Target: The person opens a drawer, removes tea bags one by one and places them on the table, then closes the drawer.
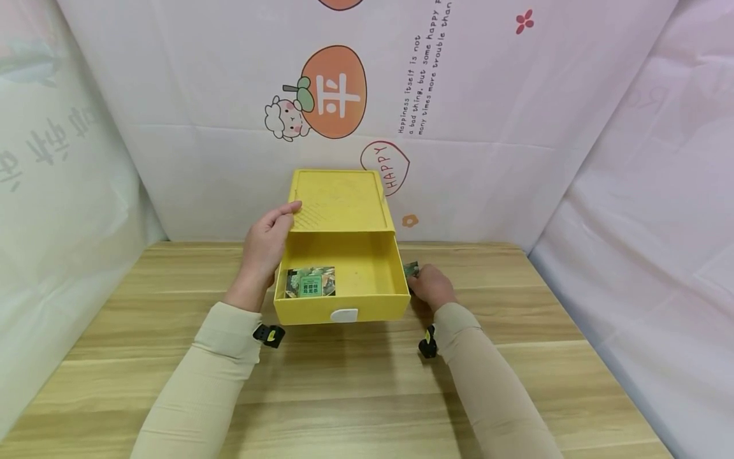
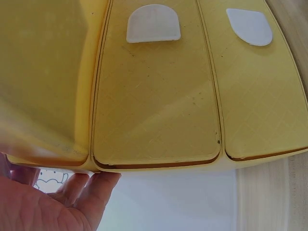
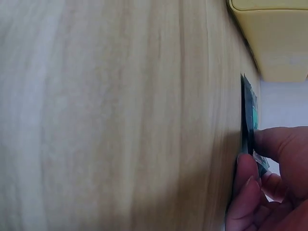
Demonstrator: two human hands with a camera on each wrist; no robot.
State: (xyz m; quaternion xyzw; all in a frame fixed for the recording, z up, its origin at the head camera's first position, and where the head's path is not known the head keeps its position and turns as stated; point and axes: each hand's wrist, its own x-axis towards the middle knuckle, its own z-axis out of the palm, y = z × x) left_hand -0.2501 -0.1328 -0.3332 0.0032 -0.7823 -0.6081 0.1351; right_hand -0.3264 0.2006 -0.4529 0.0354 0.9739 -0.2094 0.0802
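Reads, in black on the white printed fabric backdrop [image 1: 470, 83], "Happiness itself is not / a bad thing, but some happy… / many times more trouble than", cut off at the top. Says "HAPPY" inside the red-outlined heart print [image 1: 385, 167]. Seems to read "青提味乌龙茶" on the green rectangular packet [image 1: 311, 287] in the yellow plastic drawer [image 1: 378, 308]. Shows unclear white Chinese writing on the round orange fruit print [image 1: 334, 92].

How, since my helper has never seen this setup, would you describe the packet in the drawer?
On the wooden table stands a yellow drawer unit, its top drawer pulled out. In that drawer's front left corner lies a green printed packet. The other packet is outside, pinched in the right hand; this one lies untouched.
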